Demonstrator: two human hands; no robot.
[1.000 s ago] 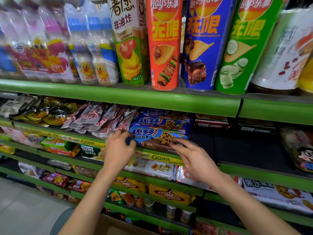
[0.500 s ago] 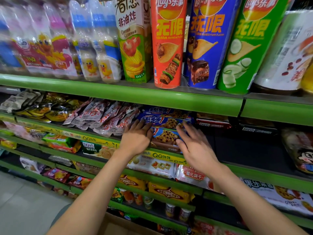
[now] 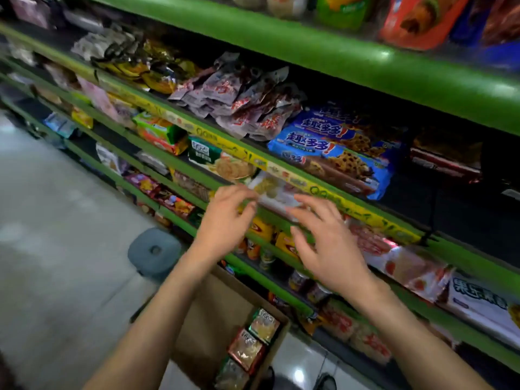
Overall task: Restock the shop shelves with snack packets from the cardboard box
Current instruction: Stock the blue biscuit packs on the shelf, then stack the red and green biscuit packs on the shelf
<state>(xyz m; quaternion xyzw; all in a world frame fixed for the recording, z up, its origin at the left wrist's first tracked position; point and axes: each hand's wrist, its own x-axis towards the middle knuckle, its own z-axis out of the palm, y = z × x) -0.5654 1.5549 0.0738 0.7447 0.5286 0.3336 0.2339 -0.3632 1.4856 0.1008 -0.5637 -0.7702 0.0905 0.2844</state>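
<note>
Down at the bottom centre of the frame, nearest me, sits the cardboard box (image 3: 213,313), now in full view where a second ago only its edge showed; a row of snack packets (image 3: 254,342) still stands along its right side, so I judge the restocking has more rounds to go. Just above it, mid-frame, I see both hands have come off the shelf and dropped lower. My left hand (image 3: 225,223) hangs with fingers loosely curled around nothing, and my right hand (image 3: 329,249) has its fingers spread apart and empty; blur keeps me from saying whether any fingertip brushes the pale packets behind them. Beyond the hands, right of centre, the blue cookie packs (image 3: 334,153) lie stacked at the front of their shelf (image 3: 351,209), where both hands were pressing them in half a second ago. That placement looks finished to me. Farther up, the green shelf edge (image 3: 365,60) crosses the top, the tall cans above it now mostly cut off, so the view has tipped down toward the box, which I take as the start of the next pick.
</note>
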